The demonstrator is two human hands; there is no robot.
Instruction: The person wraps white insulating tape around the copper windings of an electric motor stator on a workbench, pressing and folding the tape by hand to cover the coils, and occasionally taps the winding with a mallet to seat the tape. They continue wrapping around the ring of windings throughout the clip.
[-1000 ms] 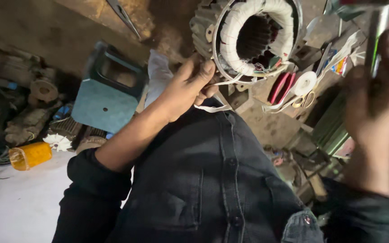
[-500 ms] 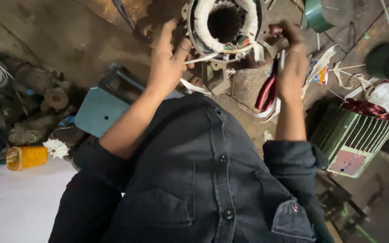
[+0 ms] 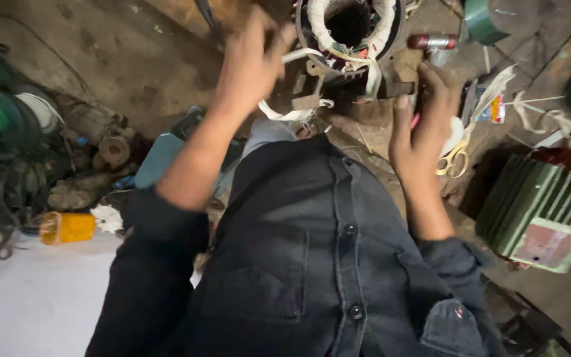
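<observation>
A motor stator (image 3: 350,39) with white-wrapped windings and loose white tape ends stands at the top centre of the head view. My left hand (image 3: 252,66) is blurred, with its fingers spread against the stator's left side and the tape. My right hand (image 3: 423,119) is below the stator's right metal foot (image 3: 401,69), curled around a thin red-handled tool (image 3: 416,120) that is mostly hidden in the grip. My dark buttoned jacket (image 3: 312,264) fills the lower middle.
A green finned motor housing (image 3: 543,205) lies at the right, with yellow-handled scissors (image 3: 454,158) beside my right hand. A blue-grey box (image 3: 163,155), a yellow container (image 3: 67,227) and coiled wires (image 3: 1,132) crowd the left. A red-capped cylinder (image 3: 431,41) lies beside the stator.
The view has swung so that the stator sits higher and nearer the centre. My right hand has dropped from the stator's right side to below its foot. My left hand stays at the left side.
</observation>
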